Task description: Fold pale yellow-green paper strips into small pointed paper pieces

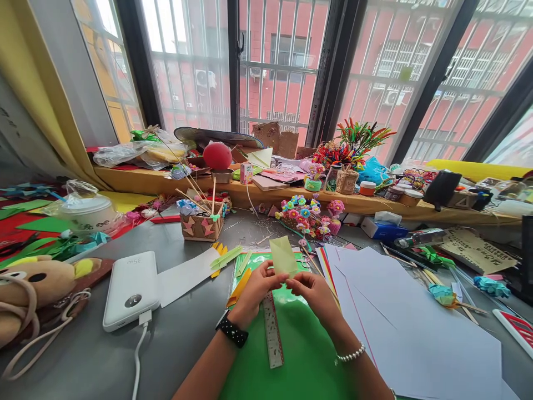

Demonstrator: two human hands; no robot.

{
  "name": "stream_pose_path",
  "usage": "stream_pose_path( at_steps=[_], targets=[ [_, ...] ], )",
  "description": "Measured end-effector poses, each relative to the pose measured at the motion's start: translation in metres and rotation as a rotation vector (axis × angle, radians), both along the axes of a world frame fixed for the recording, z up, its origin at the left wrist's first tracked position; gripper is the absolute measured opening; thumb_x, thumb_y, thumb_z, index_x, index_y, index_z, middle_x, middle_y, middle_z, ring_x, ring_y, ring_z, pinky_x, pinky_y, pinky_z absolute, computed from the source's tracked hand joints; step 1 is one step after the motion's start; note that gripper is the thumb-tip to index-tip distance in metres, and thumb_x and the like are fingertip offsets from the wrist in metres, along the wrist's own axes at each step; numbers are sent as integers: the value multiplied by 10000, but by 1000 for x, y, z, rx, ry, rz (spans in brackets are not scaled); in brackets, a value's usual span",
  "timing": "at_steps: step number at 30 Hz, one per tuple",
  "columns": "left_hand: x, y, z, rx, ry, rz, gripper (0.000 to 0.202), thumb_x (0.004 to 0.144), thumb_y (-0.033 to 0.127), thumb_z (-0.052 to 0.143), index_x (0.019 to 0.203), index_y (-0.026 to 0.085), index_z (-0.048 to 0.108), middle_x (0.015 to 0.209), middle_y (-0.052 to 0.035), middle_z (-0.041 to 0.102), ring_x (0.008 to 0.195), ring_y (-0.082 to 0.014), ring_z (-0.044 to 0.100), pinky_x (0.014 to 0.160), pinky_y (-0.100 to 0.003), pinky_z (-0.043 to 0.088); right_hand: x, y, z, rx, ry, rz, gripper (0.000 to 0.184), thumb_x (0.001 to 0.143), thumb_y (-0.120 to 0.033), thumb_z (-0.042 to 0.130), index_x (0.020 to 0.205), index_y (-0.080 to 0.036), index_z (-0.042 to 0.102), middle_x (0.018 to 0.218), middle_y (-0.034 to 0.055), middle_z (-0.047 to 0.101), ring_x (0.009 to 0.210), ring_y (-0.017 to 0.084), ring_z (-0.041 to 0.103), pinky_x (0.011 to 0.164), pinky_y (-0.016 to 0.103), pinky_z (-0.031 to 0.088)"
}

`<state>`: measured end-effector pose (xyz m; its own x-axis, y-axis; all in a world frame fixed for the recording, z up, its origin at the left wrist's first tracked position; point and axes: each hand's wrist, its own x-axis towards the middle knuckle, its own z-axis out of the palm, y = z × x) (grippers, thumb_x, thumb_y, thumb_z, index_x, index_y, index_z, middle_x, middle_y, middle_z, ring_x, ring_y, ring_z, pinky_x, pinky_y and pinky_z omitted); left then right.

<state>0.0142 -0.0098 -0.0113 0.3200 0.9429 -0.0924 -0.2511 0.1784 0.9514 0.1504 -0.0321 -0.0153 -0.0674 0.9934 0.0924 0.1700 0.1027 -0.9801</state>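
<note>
A pale yellow-green sheet of paper (283,256) is held up in front of me, its lower edge pinched on both sides. My left hand (263,283) grips the lower left edge between thumb and fingers. At the lower right edge, my right hand (311,290) pinches the same paper, and the two thumbs nearly meet. Below the hands, a ruler (273,339) lies lengthwise on a shiny green sheet (308,355). Orange folded paper (239,289) rests beside my left hand. Behind the held paper, the handles of scissors (306,261) show.
White paper sheets (416,322) spread to the right. A white power bank (131,289) with a cable lies left, near a plush toy (37,289). Farther back stand a cardboard box (202,226) with sticks and a bunch of craft flowers (306,216). The cluttered window ledge (266,195) runs behind.
</note>
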Motion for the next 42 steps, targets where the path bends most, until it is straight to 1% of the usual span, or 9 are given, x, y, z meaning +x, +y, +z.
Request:
stream_pose_path(
  at_steps=[6,9,16,22,27,30,35,38,42],
  targets=[
    [0,2,-5,60,-31,-8,394,542,255,680,874,142,501,707,-38,649,633,-153,591,633,-268,417,-1,0,-2,13,-22,9,240,640,-373,573,548,-154,545,510,-10,529,498,112,478,472,215,349],
    [0,2,-6,89,-55,6,380,562,248,670,880,138,493,705,-40,649,631,-155,590,624,-266,416,0,2,-6,21,-24,17,245,648,-379,564,554,-153,553,518,-6,534,509,117,487,482,220,353],
    [1,1,-2,88,-49,56,433,539,231,686,916,143,491,725,-34,651,699,-180,596,647,-269,415,1,5,-12,1,21,26,214,629,-359,595,627,-147,570,561,-2,546,544,123,509,521,227,390],
    [3,-1,-3,86,-60,72,404,552,214,680,892,139,474,714,-34,646,648,-162,589,619,-261,416,0,3,-9,7,-9,25,216,646,-363,581,581,-160,549,524,-5,545,515,125,512,492,228,391],
    [3,0,-4,110,-44,63,426,566,213,673,924,140,456,724,-36,645,675,-170,593,636,-266,411,2,2,-6,32,-24,47,225,647,-373,578,578,-161,545,525,-4,548,532,130,521,505,231,404],
    [3,0,-3,117,-37,49,428,575,207,667,934,139,443,735,-41,648,700,-173,595,657,-272,412,6,4,-6,30,-8,77,229,663,-379,558,621,-154,551,571,3,557,574,134,527,535,236,415],
    [3,0,-3,124,-22,26,430,564,232,676,916,143,446,721,-43,656,708,-188,605,678,-286,413,10,6,-10,68,-7,-28,197,631,-336,599,631,-147,545,593,-4,545,568,121,498,527,225,383],
    [3,0,-4,147,-19,14,413,572,246,673,901,141,447,721,-50,656,686,-180,605,654,-273,414,11,5,-9,34,43,-28,206,619,-332,609,586,-146,526,554,-12,534,542,114,488,511,218,369],
    [3,1,-4,149,-7,26,415,554,254,686,879,145,452,724,-48,654,681,-184,604,634,-271,420,10,4,-6,-17,112,1,227,626,-362,596,596,-145,536,557,-5,549,549,119,509,532,228,391]
  ],
)
